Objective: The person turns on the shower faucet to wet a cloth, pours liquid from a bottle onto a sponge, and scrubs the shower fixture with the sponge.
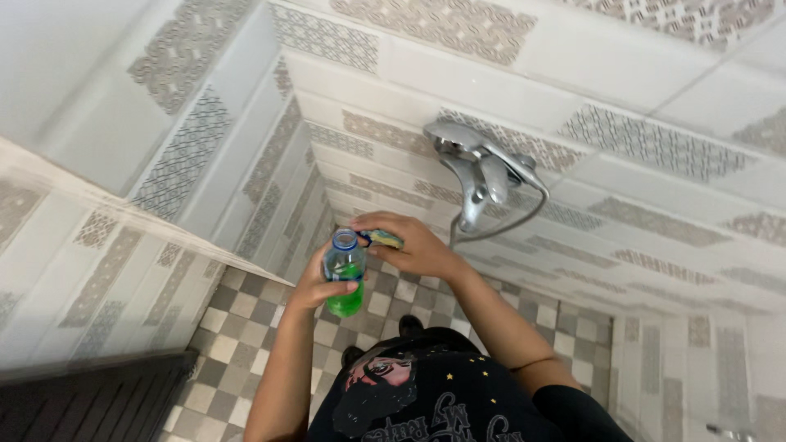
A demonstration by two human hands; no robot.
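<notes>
Both hands (360,266) hold bottle (344,282) below faucet (483,176).

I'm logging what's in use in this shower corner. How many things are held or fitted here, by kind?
Clear bottle with green liquid, in the left hand: 1
Sponge, in the right hand: 1
Chrome tap: 1
Total: 3

I see a clear bottle (345,282) with a blue neck ring and bright green liquid in its lower half. The sponge (382,238) shows yellow and blue-green. The tap (479,173) is shiny chrome. Wall tiles (647,143) are white with grey lattice-patterned bands; the floor (246,315) is a grey-and-cream checkerboard. My shirt (442,401) is black with a printed design and small yellow stars.
</notes>
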